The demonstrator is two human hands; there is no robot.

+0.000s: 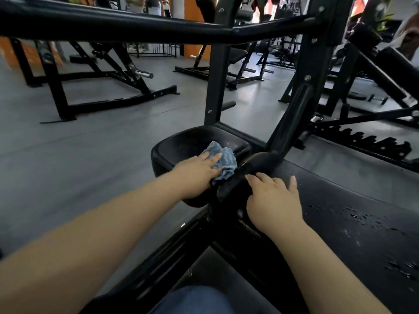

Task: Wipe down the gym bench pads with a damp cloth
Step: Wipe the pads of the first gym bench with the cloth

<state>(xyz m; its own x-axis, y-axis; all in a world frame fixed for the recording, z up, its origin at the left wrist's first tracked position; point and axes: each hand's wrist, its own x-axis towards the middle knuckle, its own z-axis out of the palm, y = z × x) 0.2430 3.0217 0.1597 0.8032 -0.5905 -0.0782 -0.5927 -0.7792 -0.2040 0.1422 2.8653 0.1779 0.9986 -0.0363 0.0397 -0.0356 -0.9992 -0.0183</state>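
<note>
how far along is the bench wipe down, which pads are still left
In hand: the left hand presses the blue cloth onto the small seat pad, which shows a damp sheen. The right hand rests flat on the frame. Left: the large pad carries unwiped water droplets.

No lettering can be read anywhere in this gym view — the black bench pads (199, 141), the machine frames (217, 71) and the blue striped cloth (223, 162) carry no legible label, brand or number. White markings on dark hanging clothing (291, 6) at the top edge — possibly print — are too blurred to make out.
</note>
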